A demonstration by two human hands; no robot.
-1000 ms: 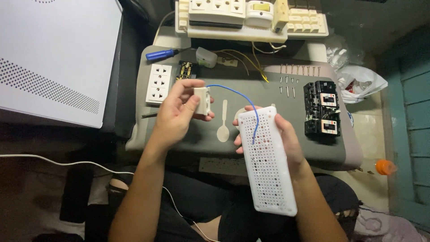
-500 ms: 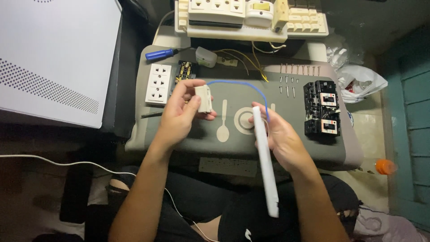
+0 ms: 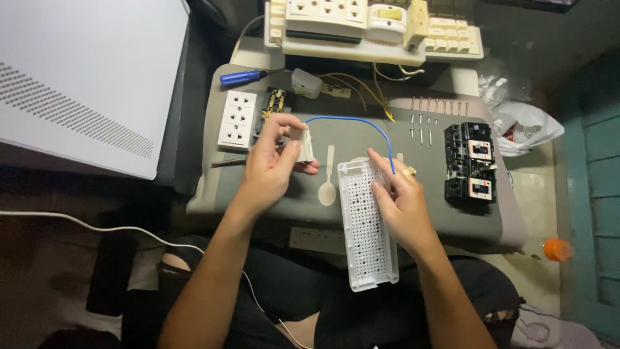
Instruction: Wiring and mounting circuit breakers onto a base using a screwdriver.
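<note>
My left hand (image 3: 271, 165) grips a small white switch module (image 3: 303, 143) above the grey tray (image 3: 361, 139). A blue wire (image 3: 352, 121) arcs from that module over to my right hand (image 3: 400, 200). My right hand holds the wire's end and rests on a long white perforated cover (image 3: 365, 223), which lies flat with its holes facing up and sticks out over my lap.
On the tray lie a white socket plate (image 3: 235, 118), a blue-handled screwdriver (image 3: 243, 77), several screws (image 3: 426, 119) and two black breaker blocks (image 3: 471, 161). A cream outlet panel (image 3: 374, 26) stands behind. A large white box (image 3: 84, 77) sits at the left, a plastic bag (image 3: 523, 126) at the right.
The perforated cover was turned from face-up to edge-on and back to flat under my right hand. My left hand with the module barely moved.
</note>
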